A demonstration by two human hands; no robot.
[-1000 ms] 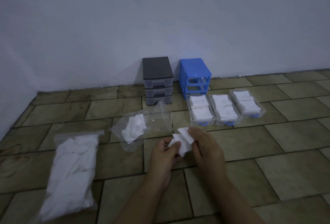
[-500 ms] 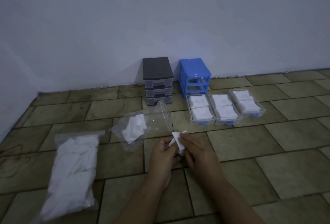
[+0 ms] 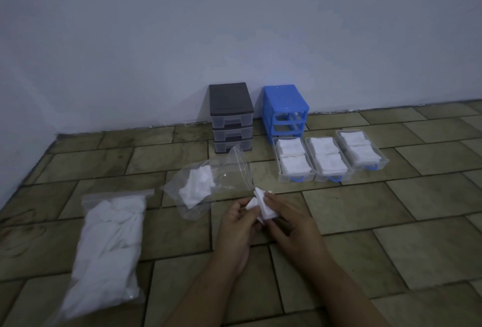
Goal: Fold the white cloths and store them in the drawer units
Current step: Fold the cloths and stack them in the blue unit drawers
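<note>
Roughly halfway, by the look of it: three clear drawers (image 3: 294, 163) sit out of the blue drawer unit (image 3: 285, 110) at center right, each packed with folded cloths. The grey drawer unit (image 3: 231, 118) looks empty, and a full bag (image 3: 109, 245) waits lower left. Center frame, left hand (image 3: 238, 225) and right hand (image 3: 289, 222) both pinch a small crumpled white cloth (image 3: 262, 205) mid-fold.

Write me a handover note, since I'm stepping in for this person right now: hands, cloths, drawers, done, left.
Left hand and right hand both hold one white cloth in a pinching grip, part-folded above the floor.
Three clear drawers lie out in front of the blue drawer unit, each holding folded cloths.
Grey drawer unit: drawers in.
Left: finish this cloth, empty the small open bag and the full bag, refit the drawers.
</note>
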